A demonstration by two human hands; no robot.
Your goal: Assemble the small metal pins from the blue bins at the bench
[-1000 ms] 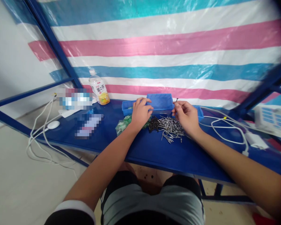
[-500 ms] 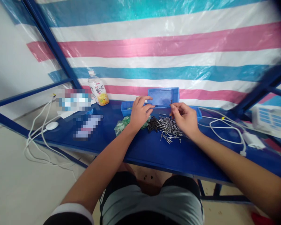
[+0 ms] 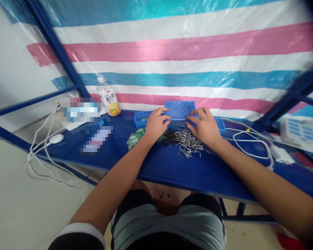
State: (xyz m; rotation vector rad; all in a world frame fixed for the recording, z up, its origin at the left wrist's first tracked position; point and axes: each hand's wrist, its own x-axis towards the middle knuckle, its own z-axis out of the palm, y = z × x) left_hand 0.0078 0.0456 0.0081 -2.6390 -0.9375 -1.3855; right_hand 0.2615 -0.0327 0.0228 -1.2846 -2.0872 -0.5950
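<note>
With 12 straight ahead of the person, the table (image 3: 161,168) spans the front. The right hand (image 3: 206,127) is near 1, the left hand (image 3: 155,125) just short of 12, thumbs and fingers spread; I cannot tell whether they touch the bin (image 3: 179,111) at 12. Nearer lie pins (image 3: 189,140) past 12, packets (image 3: 136,138) at 11, screws (image 3: 170,137) at 12.

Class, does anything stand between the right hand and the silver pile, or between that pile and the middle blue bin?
Nothing visible blocks the right hand from the silver pile. Toward the middle blue bin, that hand's fingers intrude only at right.
</note>
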